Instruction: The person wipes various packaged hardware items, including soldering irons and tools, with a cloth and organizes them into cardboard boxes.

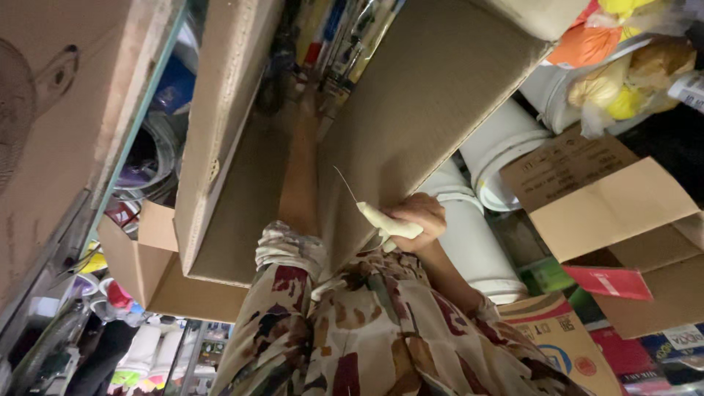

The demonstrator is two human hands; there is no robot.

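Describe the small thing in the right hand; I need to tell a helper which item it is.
Find the big open cardboard box at centre. At its lower edge the right hand grips a cream-white handle with a thin blade. Unlike the fat white tubs beside it, it is slim and pointed.

A crammed storeroom fills the tilted view, dimly and warmly lit, with dark gaps between the stacks. At the left stands a brown carton [44, 125] printed with a fan outline, edged by a green metal shelf rail [139, 125]. Behind the rail lie coiled hoses and cables [150, 158]. White plastic buckets [477, 235] are nested in rows at the right, beside an open cardboard box [609, 220] with a red card [609, 282] resting against its flap. Bags of orange and yellow goods [623, 66] hang at the upper right. Spray bottles with bright caps [139, 359] stand at the lower left.
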